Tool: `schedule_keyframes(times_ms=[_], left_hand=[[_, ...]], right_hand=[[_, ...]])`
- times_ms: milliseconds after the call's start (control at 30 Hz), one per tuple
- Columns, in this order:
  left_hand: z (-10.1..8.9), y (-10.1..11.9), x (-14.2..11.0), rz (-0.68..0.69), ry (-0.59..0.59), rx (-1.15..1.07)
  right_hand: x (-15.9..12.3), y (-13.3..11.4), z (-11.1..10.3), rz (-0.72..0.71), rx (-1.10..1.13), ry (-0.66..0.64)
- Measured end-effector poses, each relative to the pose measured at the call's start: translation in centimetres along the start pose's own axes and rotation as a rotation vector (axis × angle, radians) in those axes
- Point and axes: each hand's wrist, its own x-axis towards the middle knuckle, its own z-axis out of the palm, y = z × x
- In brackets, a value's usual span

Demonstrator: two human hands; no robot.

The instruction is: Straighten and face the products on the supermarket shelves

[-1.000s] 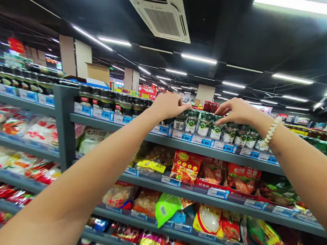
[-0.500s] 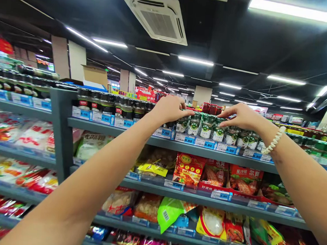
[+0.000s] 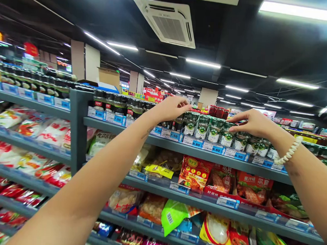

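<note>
A row of small green-lidded jars [image 3: 214, 130] with white labels stands on the top shelf. My left hand [image 3: 173, 108] is at the left end of this row, fingers slightly bent and thumb apart, holding nothing that I can see. Dark-lidded bottles [image 3: 136, 108] stand to its left, partly behind my forearm. My right hand [image 3: 250, 122], with a beaded bracelet [image 3: 289, 150] on its wrist, hovers over the jars, fingers and thumb parted. Its fingertips are close to the lid of one jar [image 3: 227, 137]; whether they touch it I cannot tell.
Price tags line the shelf edge [image 3: 167, 143]. Below are bagged foods, including a red packet [image 3: 195, 172] and a green bag [image 3: 173, 213] hanging over its shelf edge. A grey upright post [image 3: 78, 132] divides the shelving on the left. Red-lidded jars [image 3: 218, 111] stand behind.
My view has turned slightly left, so the shelves sit farther right. My left hand has drawn back up and left from the green-lidded jars. My right hand stays over the same jars.
</note>
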Motion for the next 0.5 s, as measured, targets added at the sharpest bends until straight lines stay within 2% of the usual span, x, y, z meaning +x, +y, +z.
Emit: schedule_keyframes(times_ms=[167, 300, 500], left_hand=[[-1.1, -1.4, -0.8, 0.004, -0.107, 0.055], [-0.9, -1.0, -1.1, 0.068, -0.079, 0.156], [0.1, -0.6, -1.1, 0.041, -0.051, 0.283]], right_hand=[[0.0, -0.1, -0.1, -0.004, -0.015, 0.0], [0.1, -0.2, -0.2, -0.012, -0.006, -0.001], [0.4, -0.2, -0.2, -0.022, -0.028, -0.012]])
